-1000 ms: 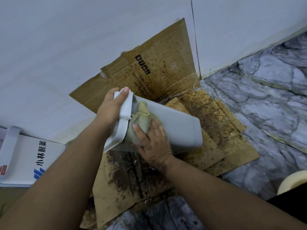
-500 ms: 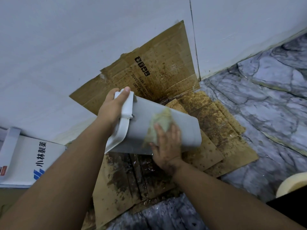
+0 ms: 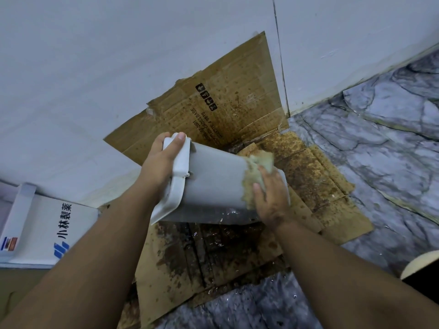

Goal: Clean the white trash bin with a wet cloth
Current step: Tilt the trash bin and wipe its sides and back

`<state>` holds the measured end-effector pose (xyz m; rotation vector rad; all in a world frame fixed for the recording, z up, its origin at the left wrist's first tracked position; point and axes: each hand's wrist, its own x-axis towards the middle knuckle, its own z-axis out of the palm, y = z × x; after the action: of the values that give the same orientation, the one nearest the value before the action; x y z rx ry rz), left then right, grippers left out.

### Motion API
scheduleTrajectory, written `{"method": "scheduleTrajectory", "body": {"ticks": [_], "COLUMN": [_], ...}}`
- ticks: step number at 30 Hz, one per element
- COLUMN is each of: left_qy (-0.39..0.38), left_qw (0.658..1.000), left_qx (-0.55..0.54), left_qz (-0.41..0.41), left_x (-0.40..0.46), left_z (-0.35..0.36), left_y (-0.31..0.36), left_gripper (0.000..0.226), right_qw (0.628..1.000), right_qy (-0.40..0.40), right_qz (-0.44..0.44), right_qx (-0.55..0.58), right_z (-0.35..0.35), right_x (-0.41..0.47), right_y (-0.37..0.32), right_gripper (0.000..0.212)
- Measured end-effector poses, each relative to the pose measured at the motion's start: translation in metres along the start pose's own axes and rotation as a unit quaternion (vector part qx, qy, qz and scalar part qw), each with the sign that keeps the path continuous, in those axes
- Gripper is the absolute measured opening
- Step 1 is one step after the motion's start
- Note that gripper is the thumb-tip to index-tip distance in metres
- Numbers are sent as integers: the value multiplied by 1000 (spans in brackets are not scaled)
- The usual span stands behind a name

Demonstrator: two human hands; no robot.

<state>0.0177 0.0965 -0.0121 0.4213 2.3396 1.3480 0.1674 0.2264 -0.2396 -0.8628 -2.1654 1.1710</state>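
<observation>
The white trash bin [image 3: 213, 184] lies tipped on its side above stained cardboard, its rimmed top end toward the left. My left hand [image 3: 161, 162] grips that rim, thumb over the top edge. A wet greenish-yellow cloth [image 3: 257, 172] covers the bin's bottom end on the right. My right hand [image 3: 269, 198] presses the cloth flat against the bin's side with straight fingers. Water drips from the bin's lower edge.
Flattened, wet, stained cardboard [image 3: 225, 255] covers the floor and leans on the white wall [image 3: 118, 55]. A white box with blue printed characters [image 3: 47, 231] lies at the left. Grey marble floor [image 3: 380, 143] spreads to the right. A cream rounded object [image 3: 422, 263] shows at the right edge.
My right hand has slid the cloth along the bin from near the rim to the bottom end on the right. My left hand keeps its grip on the rim.
</observation>
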Motion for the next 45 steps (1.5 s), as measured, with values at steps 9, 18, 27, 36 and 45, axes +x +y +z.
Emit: {"method": "scheduleTrajectory", "body": {"ticks": [9,18,27,36,45], "left_qy": [3,20,18,10,-145], "left_qw": [1000,999,999,998,946], "left_qx": [10,10,26,54,290], "left_qz": [27,35,18,-16,19], "left_x": [-22,-47,-45,-3,0], "left_z": [-2,-17,-21,-9,-8], "left_y": [-6,-34,-35,-34,10], "left_gripper": [46,40,44,74,90], "right_qw": [990,995,989,998,987], "right_qy": [-16,-65,40,23,64], "right_qz": [-140,-72,137,19,-3], "right_qx": [10,14,38,63,150], "right_z": [14,-1,-3,71,-3], "right_x": [21,48,-23,-128,-40], "right_y": [-92,-52,36,-103,-113], "right_gripper": [54,50,65,68,55]}}
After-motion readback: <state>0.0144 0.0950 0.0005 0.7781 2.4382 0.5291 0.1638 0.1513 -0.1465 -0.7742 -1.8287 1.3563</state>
